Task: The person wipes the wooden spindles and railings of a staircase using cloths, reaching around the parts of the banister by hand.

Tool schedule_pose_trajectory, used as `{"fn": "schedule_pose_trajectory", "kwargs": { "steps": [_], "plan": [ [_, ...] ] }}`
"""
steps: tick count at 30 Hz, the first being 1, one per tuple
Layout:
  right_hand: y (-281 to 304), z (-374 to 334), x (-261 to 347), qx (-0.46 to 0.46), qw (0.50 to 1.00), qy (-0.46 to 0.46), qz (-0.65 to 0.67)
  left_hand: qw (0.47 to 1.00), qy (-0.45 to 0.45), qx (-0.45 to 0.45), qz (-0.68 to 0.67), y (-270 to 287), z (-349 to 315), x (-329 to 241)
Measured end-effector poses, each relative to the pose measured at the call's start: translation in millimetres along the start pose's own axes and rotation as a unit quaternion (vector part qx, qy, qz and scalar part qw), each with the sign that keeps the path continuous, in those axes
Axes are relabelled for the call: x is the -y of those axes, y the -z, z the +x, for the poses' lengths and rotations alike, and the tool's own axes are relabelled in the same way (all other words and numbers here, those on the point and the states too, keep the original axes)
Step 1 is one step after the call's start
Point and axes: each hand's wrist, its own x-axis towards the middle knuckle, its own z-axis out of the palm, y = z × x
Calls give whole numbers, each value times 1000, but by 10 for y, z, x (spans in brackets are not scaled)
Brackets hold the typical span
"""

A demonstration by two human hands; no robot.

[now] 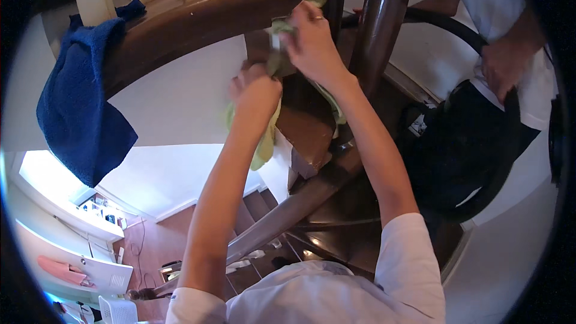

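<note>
A light green cloth [264, 146] wraps around a wooden post at the end of a curved brown wooden beam [198, 21]. My left hand [257, 87] is closed on the cloth at the post's near left, with a length hanging below the wrist. Higher up and to the right, my right hand [315, 42] is closed on another part of it; the fingers are slightly blurred. More green fabric sticks out above that hand by the beam's end. Most of the post behind my hands is hidden.
A blue towel [87, 96] hangs over the beam at left. Beside me stand a dark round pole [381, 18] and a sloping handrail [294, 198]. At right, another person's hand [510, 63] is near a black hose [453, 27]. A lower floor [171, 240] shows below left.
</note>
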Motion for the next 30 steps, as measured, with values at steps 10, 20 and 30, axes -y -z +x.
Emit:
{"fn": "schedule_pose_trajectory", "kwargs": {
  "steps": [10, 20, 30],
  "plan": [
    [59, -220, 101, 440, 893, -6, 96, 862, 236, -1, -449, 394, -826, 752],
    [-298, -451, 122, 312, 923, 185, -128, 790, 275, -5, -547, 519, -1007, 796],
    [1476, -373, 474, 524, 753, -86, 389, 864, 207, 1, -459, 374, -793, 568]
  ]
}}
